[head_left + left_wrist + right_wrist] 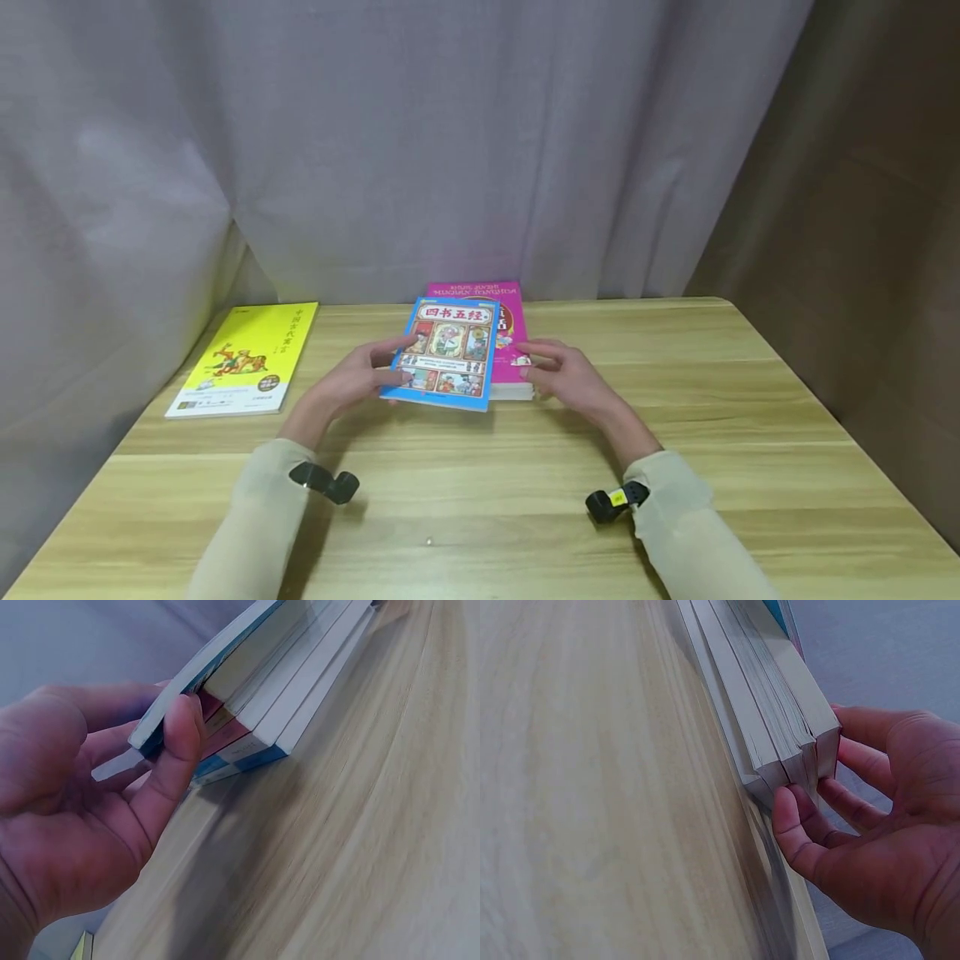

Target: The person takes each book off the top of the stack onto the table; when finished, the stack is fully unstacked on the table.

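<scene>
A thin blue comic-style book [447,354] is held tilted over a pink-covered book [513,312], whose left part it hides. My left hand [358,375] grips its left edge; the left wrist view shows the blue book [206,664] raised off a stack of several thick books [281,705]. Under the pink cover, this stack lies flat on the table. At the stack's right side is my right hand [572,379]. In the right wrist view, its relaxed fingers [799,836] touch the side of the stack [739,697] near a corner.
A yellow book [247,354] lies flat on the wooden table [450,500] at the left. Behind the table's far edge hangs a grey curtain [420,150]. Black cameras are strapped to both wrists, over light sleeves [251,525].
</scene>
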`<state>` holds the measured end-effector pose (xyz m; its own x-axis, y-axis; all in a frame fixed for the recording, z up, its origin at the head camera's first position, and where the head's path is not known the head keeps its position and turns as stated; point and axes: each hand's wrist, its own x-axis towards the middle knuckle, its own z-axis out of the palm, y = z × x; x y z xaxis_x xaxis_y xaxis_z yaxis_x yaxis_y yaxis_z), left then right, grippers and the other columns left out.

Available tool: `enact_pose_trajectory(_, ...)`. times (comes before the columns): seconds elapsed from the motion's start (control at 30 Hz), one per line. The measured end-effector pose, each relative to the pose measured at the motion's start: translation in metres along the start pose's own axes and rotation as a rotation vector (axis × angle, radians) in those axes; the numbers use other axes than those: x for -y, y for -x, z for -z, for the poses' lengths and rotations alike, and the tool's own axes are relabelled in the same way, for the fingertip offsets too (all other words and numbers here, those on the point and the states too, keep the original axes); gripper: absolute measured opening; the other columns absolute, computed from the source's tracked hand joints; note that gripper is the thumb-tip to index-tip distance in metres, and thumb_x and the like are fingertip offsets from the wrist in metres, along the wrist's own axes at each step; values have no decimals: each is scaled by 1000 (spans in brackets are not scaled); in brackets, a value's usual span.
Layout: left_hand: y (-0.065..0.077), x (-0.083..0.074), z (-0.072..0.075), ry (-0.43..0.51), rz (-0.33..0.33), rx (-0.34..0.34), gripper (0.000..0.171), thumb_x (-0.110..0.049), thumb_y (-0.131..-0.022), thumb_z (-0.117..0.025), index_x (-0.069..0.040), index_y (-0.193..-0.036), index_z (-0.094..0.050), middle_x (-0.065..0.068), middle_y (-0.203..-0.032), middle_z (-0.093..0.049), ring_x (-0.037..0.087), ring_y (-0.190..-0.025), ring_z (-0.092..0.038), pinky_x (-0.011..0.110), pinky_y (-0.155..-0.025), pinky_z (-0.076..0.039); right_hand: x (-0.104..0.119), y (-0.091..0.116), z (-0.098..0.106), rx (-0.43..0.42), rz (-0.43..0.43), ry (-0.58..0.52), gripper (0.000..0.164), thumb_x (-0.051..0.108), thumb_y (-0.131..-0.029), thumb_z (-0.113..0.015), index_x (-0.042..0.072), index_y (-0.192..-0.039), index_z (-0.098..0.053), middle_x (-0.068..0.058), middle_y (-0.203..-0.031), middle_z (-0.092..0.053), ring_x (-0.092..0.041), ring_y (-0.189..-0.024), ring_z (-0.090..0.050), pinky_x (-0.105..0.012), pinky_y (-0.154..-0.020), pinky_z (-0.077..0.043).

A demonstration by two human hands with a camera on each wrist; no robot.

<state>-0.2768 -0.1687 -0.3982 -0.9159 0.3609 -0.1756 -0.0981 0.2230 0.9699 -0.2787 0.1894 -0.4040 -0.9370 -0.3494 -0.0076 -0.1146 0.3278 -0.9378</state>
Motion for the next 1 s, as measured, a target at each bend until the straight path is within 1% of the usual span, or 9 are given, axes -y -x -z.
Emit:
enact_pose_trajectory(0.13, 4, 1, 2, 21, 10, -4, 71, -3, -100, -66, -21, -164, -41, 23, -142, -56, 18, -92, -71, 26, -74, -62, -1, 0, 1, 2, 7, -6, 54, 18, -104, -68, 8, -155, -53, -17, -167, -37, -46, -143, -52, -42, -91, -64)
enact_pose_trajectory(0.23, 7, 1, 3, 34, 20, -19, 71, -4, -100, -67, -24, -163, -43, 23, -144, -57, 20, -94, -71, 27, -77, -63, -1, 0, 1, -4, 2, -1, 54, 19, -104, -68, 8, -155, -53, -17, -167, -37, -47, -144, -50, -43, -91, -64)
enact_pose_trajectory(0.33, 9, 1, 4, 39, 25, -38, 70, -5, -100, -68, -27, -162, -45, 22, -149, -55, 20, -99, -71, 26, -83, -63, -1, 0, 0, -11, -11, 13, 53, 20, -104, -69, 9, -154, -54, -16, -168, -36, -47, -144, -50, -41, -91, -64)
enact_pose_trajectory(0.43, 13, 2, 6, 49, 10, -52, 70, -4, -100, -68, -28, -162, -45, 21, -153, -54, 19, -104, -71, 25, -87, -62, 0, 0, -1, -8, -15, 22, 53, 20, -104, -68, 9, -154, -54, -16, -169, -34, -46, -143, -51, -41, -91, -64)
enact_pose_trajectory(0.57, 22, -1, 11, 69, -19, -82, 70, -4, -100, -68, -28, -162, -45, 22, -153, -55, 18, -104, -72, 24, -87, -62, 0, 0, -1, -3, -11, 18, 54, 19, -104, -68, 7, -154, -54, -17, -169, -33, -46, -142, -52, -42, -90, -64)
enact_pose_trajectory(0.7, 31, -7, 23, 74, -57, -111, 71, -5, -101, -67, -27, -164, -42, 23, -155, -52, 14, -103, -72, 23, -88, -62, -1, -1, 0, -6, -7, 15, 54, 20, -104, -68, 7, -154, -53, -18, -169, -33, -47, -142, -52, -42, -90, -64)
enact_pose_trajectory(0.8, 38, -13, 36, 84, -74, -142, 72, -5, -103, -66, -26, -165, -39, 21, -162, -45, 11, -104, -72, 22, -90, -62, -1, -3, 1, -9, -8, 20, 54, 21, -105, -68, 8, -155, -53, -18, -169, -32, -47, -143, -51, -41, -89, -64)
enact_pose_trajectory(0.93, 47, -21, 55, 84, -77, -200, 74, -6, -102, -68, -27, -166, -36, 17, -169, -35, 8, -104, -71, 21, -91, -61, -2, -3, 1, -9, -10, 17, 54, 21, -105, -68, 8, -155, -53, -18, -170, -31, -46, -142, -52, -41, -89, -64)
enact_pose_trajectory(1.0, 51, -23, 63, 75, -72, -231, 75, -7, -102, -69, -28, -166, -36, 17, -170, -33, 7, -104, -71, 20, -92, -61, -1, -2, 0, -8, -8, 14, 55, 20, -104, -68, 7, -155, -53, -18, -170, -31, -45, -140, -54, -41, -89, -64)
